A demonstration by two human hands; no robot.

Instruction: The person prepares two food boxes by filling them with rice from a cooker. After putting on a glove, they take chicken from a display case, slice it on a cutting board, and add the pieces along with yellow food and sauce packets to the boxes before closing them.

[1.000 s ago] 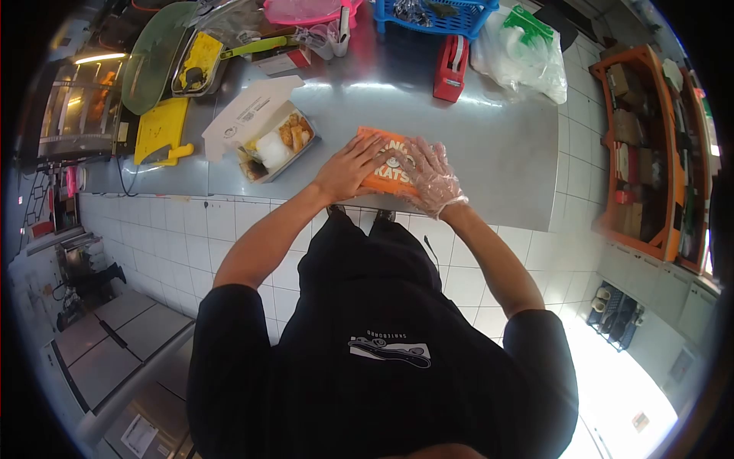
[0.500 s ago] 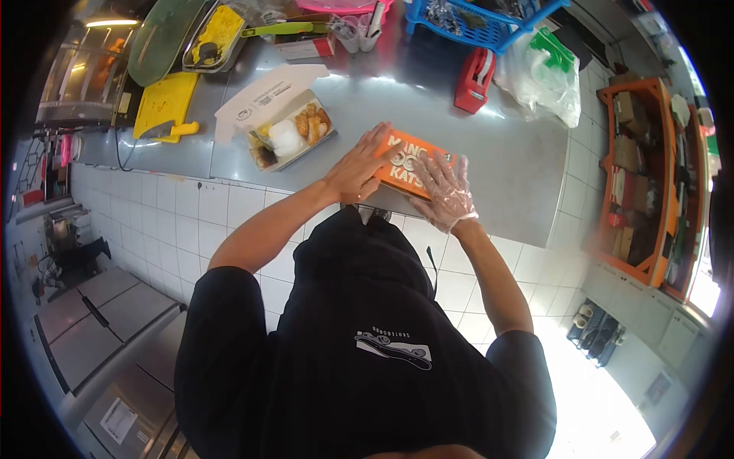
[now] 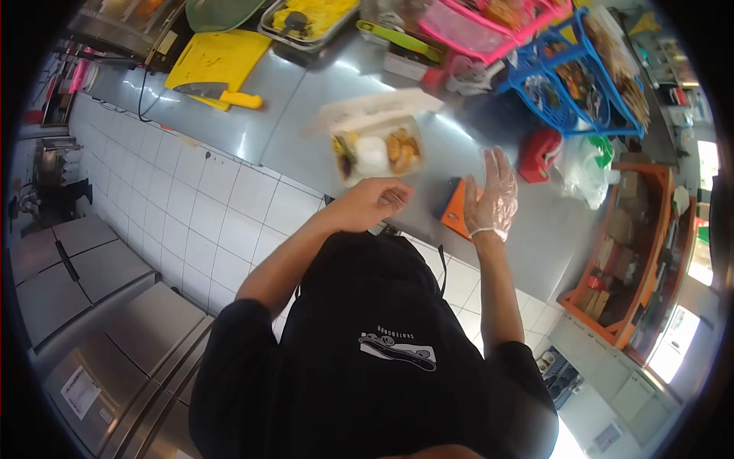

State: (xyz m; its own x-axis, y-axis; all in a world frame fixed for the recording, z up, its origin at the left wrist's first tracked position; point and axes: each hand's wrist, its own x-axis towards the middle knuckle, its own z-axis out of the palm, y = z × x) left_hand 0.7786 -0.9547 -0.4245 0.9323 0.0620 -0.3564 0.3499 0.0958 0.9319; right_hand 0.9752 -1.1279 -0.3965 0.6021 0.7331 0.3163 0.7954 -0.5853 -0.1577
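Note:
My right hand (image 3: 493, 200), in a clear plastic glove, is open with its fingers stretched out. It lies against the orange box (image 3: 456, 216) at the counter's front edge and covers its right part. The box's dark side faces left. My bare left hand (image 3: 375, 204) is off the orange box, its fingers curled loosely with nothing visible in them. Just beyond it, a food box (image 3: 417, 170) stands with its pale lid (image 3: 382, 109) raised. Inside are white rice (image 3: 372, 155), browned fried pieces (image 3: 403, 149) and something dark and yellow on the left.
A knife (image 3: 205, 92) lies on a yellow cutting board (image 3: 222, 57). Behind are a tray of yellow food (image 3: 315, 19), a green-handled utensil (image 3: 399, 40), pink (image 3: 474, 34) and blue baskets (image 3: 547, 84). A red tape dispenser (image 3: 539, 155) and plastic bags (image 3: 585, 172) sit at right.
The view has turned left. My left hand has come off the orange box and curled. The orange box has turned, its printed top no longer showing; my right hand stays at it.

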